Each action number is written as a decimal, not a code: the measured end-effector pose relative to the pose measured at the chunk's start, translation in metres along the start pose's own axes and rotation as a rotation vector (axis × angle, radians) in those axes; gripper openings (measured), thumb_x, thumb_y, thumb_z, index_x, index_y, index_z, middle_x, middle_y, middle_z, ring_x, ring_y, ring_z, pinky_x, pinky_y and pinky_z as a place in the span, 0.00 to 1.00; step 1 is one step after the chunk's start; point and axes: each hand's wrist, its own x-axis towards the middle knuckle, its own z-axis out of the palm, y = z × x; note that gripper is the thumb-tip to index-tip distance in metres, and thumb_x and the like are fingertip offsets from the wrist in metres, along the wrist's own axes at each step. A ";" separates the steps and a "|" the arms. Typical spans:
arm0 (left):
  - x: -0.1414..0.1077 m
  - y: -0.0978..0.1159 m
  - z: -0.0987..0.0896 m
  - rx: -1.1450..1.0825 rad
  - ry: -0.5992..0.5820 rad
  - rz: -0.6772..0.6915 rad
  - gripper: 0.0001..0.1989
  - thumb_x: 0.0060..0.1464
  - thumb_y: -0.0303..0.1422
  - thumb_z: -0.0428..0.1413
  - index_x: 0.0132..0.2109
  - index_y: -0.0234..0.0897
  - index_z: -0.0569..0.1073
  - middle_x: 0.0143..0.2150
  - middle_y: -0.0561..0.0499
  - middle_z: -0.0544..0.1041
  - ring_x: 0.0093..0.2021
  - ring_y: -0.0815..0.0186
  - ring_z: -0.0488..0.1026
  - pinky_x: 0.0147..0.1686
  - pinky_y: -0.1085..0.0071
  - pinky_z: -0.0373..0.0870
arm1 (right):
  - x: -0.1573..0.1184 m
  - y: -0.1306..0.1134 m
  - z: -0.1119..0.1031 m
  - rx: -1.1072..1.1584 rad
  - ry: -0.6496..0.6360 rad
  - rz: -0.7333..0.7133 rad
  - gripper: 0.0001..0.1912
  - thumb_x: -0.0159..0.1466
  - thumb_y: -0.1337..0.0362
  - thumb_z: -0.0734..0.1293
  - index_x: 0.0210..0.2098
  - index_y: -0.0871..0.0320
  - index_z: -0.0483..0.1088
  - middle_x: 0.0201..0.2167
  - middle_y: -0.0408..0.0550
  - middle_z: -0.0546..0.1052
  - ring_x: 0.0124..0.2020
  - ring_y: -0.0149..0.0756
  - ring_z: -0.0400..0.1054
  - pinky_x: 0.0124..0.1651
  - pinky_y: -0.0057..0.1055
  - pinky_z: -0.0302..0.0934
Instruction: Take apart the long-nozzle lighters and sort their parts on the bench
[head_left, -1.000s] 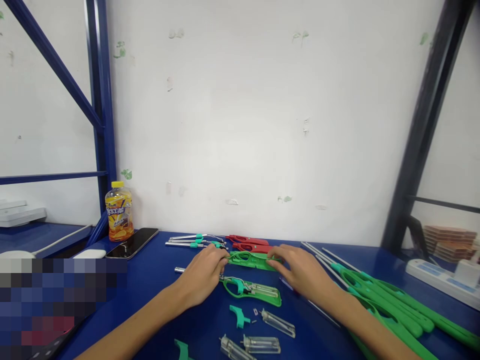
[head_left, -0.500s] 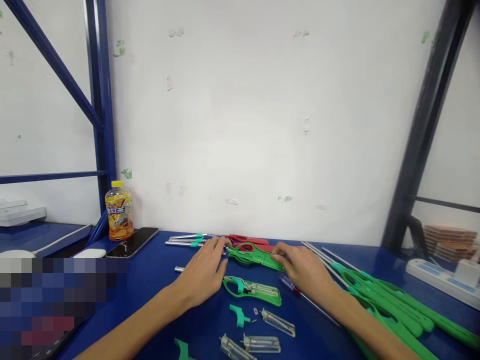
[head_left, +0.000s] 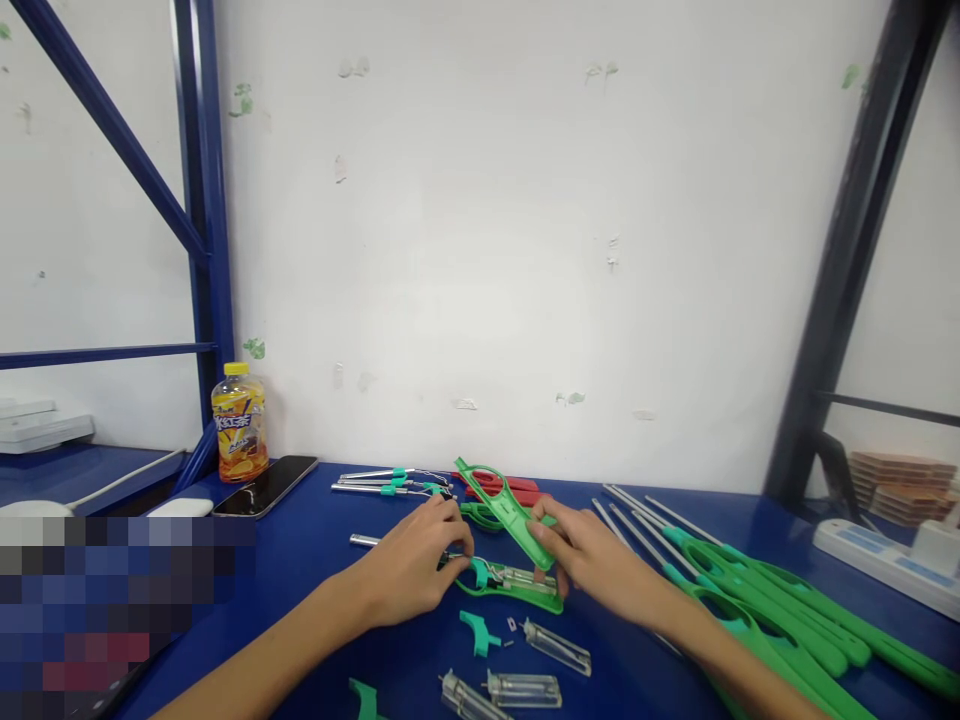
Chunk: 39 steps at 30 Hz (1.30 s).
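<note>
My right hand (head_left: 592, 545) pinches a green lighter shell half (head_left: 517, 520), raised and tilted above the table. Below it lies an assembled lighter half (head_left: 536, 598), with a clear fuel tank, a teal trigger (head_left: 480, 572) and wires inside; its metal tube (head_left: 364, 540) points left. My left hand (head_left: 416, 560) is closed around the front end of this lower half, the fingertips partly hiding it. Nearer me are a loose teal trigger (head_left: 478, 634) and several clear fuel tanks (head_left: 525, 689). Another green shell half (head_left: 480, 516) lies behind the raised one.
Metal tubes with teal collars (head_left: 394, 488) and red shell pieces (head_left: 525, 492) lie at the back. Several green lighters (head_left: 780, 610) are piled right, near a power strip (head_left: 885, 565). A phone (head_left: 266, 485) and a drink bottle (head_left: 240, 425) stand left.
My right hand has lifted a green shell half off the back pieces and brought it nearer. My left hand has moved toward me, onto the front of the lower lighter half.
</note>
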 end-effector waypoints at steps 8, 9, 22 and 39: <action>0.004 -0.001 0.001 0.022 -0.038 0.009 0.06 0.64 0.27 0.54 0.38 0.39 0.74 0.41 0.50 0.73 0.46 0.60 0.68 0.46 0.67 0.64 | 0.000 0.003 0.005 0.044 -0.046 0.014 0.17 0.73 0.47 0.55 0.37 0.52 0.59 0.26 0.37 0.68 0.27 0.36 0.76 0.32 0.29 0.65; 0.004 -0.001 0.001 0.037 -0.044 0.009 0.07 0.64 0.27 0.53 0.38 0.39 0.74 0.41 0.50 0.74 0.45 0.61 0.68 0.45 0.67 0.64 | 0.000 0.003 0.006 0.052 -0.052 0.019 0.17 0.73 0.47 0.55 0.37 0.52 0.59 0.26 0.37 0.68 0.28 0.36 0.76 0.31 0.29 0.64; 0.006 -0.005 0.002 0.112 -0.021 0.018 0.08 0.65 0.24 0.48 0.37 0.39 0.68 0.40 0.51 0.72 0.43 0.61 0.67 0.45 0.66 0.62 | -0.002 -0.002 0.007 0.055 -0.065 0.033 0.16 0.73 0.49 0.54 0.36 0.52 0.58 0.23 0.35 0.64 0.28 0.38 0.76 0.31 0.29 0.63; 0.005 -0.011 -0.006 0.113 -0.006 0.033 0.10 0.64 0.22 0.44 0.36 0.39 0.61 0.39 0.51 0.70 0.40 0.62 0.65 0.49 0.62 0.61 | -0.003 -0.002 0.008 0.046 -0.043 0.031 0.18 0.73 0.46 0.54 0.36 0.53 0.58 0.26 0.38 0.66 0.26 0.35 0.73 0.32 0.31 0.65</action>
